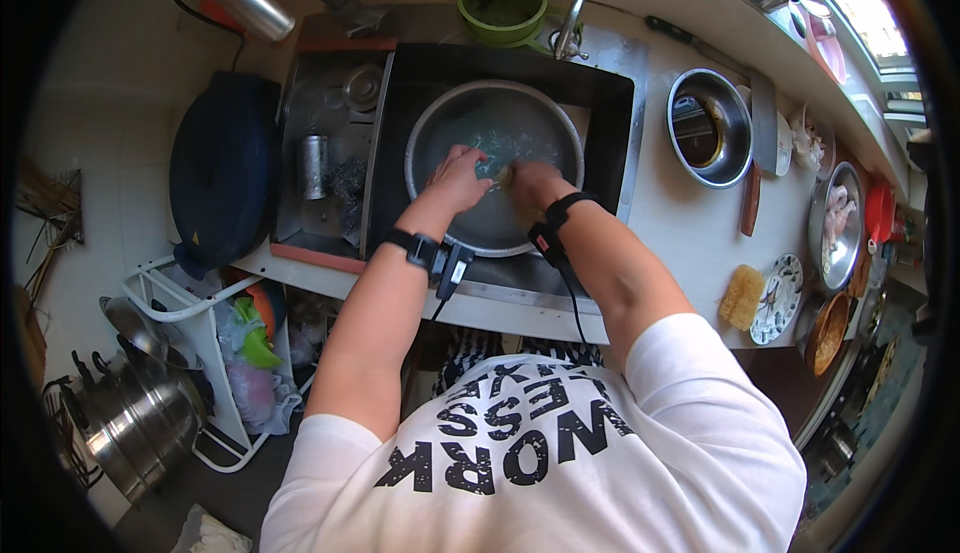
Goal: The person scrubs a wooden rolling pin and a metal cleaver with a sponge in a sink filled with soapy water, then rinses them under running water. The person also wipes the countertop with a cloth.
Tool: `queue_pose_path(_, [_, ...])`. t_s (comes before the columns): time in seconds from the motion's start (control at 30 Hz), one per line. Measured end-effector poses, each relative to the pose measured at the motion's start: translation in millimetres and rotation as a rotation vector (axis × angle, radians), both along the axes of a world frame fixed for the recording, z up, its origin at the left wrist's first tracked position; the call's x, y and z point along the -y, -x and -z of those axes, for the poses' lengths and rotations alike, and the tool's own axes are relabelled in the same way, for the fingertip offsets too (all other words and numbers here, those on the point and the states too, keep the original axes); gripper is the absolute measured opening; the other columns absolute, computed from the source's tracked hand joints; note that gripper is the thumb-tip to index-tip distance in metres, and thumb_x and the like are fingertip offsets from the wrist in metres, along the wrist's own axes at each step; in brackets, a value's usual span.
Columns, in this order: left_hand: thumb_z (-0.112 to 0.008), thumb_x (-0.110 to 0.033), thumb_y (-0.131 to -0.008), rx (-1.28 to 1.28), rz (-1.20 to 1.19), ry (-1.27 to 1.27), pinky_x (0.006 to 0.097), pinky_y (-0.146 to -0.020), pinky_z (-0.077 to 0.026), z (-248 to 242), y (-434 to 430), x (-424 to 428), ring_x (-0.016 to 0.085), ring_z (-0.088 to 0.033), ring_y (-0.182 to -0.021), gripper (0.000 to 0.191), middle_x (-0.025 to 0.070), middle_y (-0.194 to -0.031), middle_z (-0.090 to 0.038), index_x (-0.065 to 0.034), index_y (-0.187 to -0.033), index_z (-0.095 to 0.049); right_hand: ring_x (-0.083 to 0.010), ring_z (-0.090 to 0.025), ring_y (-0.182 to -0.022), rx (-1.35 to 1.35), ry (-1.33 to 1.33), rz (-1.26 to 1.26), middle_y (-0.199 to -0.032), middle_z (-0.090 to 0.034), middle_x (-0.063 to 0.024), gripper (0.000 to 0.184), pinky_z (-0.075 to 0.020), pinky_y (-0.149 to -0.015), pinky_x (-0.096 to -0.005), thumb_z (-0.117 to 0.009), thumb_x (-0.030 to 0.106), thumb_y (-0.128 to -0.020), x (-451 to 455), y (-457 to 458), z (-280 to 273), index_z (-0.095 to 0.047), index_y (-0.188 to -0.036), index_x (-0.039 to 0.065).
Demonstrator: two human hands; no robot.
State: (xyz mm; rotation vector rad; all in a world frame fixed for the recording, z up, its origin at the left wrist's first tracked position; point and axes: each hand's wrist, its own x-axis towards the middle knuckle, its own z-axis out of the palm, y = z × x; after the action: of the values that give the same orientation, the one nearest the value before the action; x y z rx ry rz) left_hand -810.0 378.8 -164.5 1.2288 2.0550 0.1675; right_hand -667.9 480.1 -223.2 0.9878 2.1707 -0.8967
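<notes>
Both hands are over a large round metal basin (495, 234) that stands in the sink (615, 125) with water in it. My right hand (538, 182) is curled, with a small pale yellowish item (505, 176) showing at its fingertips; what it is cannot be made out. Facing it, my left hand (457, 176) has its fingers apart and its thumb pointing at that item. Whether the thumb touches it is unclear. Bubbles or ripples show on the water just beyond the fingers.
A green plastic basket (502, 5) sits behind the sink beside the faucet (570, 28). On the right counter are a steel bowl of dark liquid (709, 129), a cleaver (763, 118), a sponge (742, 298), a patterned plate (777, 298) and a bowl of raw meat (836, 223).
</notes>
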Motion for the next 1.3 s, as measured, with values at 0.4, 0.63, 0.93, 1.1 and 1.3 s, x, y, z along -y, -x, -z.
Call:
queue_pose_path(0.4, [-0.069,-0.025,-0.086,-0.034,-0.032,0.221,0.0444,-0.111,-0.04,47.0,14.4,-19.4,0.037,-0.043,-0.136,0.065,0.0126,-0.155,-0.032,-0.0162,-0.146,-0.044,-0.0388,-0.066,-0.1,-0.342,-0.294,0.163,-0.111,-0.064,-0.0207,0.035,-0.0534,-0.086,-0.0475,-0.064,0.018,-0.084,2.2,-32.5,-40.7,-0.06,-0.117,0.007])
queue_pose_path(0.63, [-0.063,-0.026,-0.092,0.049,-0.01,0.155,0.0454,-0.102,-0.047,51.9,12.8,-19.9,0.037,-0.056,-0.123,0.053,0.017,-0.14,-0.052,-0.0114,-0.141,-0.048,-0.0357,-0.067,-0.095,-0.395,-0.324,0.005,-0.107,-0.063,-0.0169,0.036,-0.0547,-0.081,-0.0459,-0.065,0.015,-0.082,9.6,-25.6,-54.5,-0.061,-0.116,0.007])
queue_pose_path(0.93, [-0.042,-0.053,-0.101,1.338,-0.906,-0.062,0.0475,-0.102,-0.047,22.5,-23.2,-1.1,0.029,-0.057,-0.121,0.055,0.0123,-0.134,-0.056,-0.0136,-0.139,-0.044,-0.0362,-0.064,-0.105,-0.547,-0.148,0.354,-0.111,-0.064,-0.0196,0.048,-0.0526,-0.089,-0.0447,-0.07,0.019,-0.077,32.1,-27.8,-106.0,-0.059,-0.121,0.001])
queue_pose_path(1.1, [-0.051,-0.062,-0.095,1.111,-0.951,0.003,0.0498,-0.101,-0.047,14.1,-27.6,7.2,0.029,-0.057,-0.122,0.067,0.0106,-0.133,-0.058,-0.0116,-0.139,-0.048,-0.0322,-0.059,-0.109,-0.806,-0.651,0.605,-0.116,-0.062,-0.0124,0.038,-0.0525,-0.088,-0.043,-0.068,0.011,-0.074,39.2,-130.1,-137.6,-0.064,-0.112,0.009])
queue_pose_path(1.3, [-0.071,-0.053,-0.086,1.113,-0.947,0.017,0.0406,-0.092,-0.053,5.7,-23.1,20.9,0.024,-0.065,-0.106,0.068,0.0096,-0.116,-0.066,-0.0017,-0.128,-0.056,-0.034,-0.049,-0.122,-0.024,-1.331,0.756,-0.139,-0.045,-0.0123,0.05,-0.0436,-0.098,-0.0472,-0.067,0.013,-0.077,46.2,-329.7,-152.5,-0.058,-0.125,0.011])
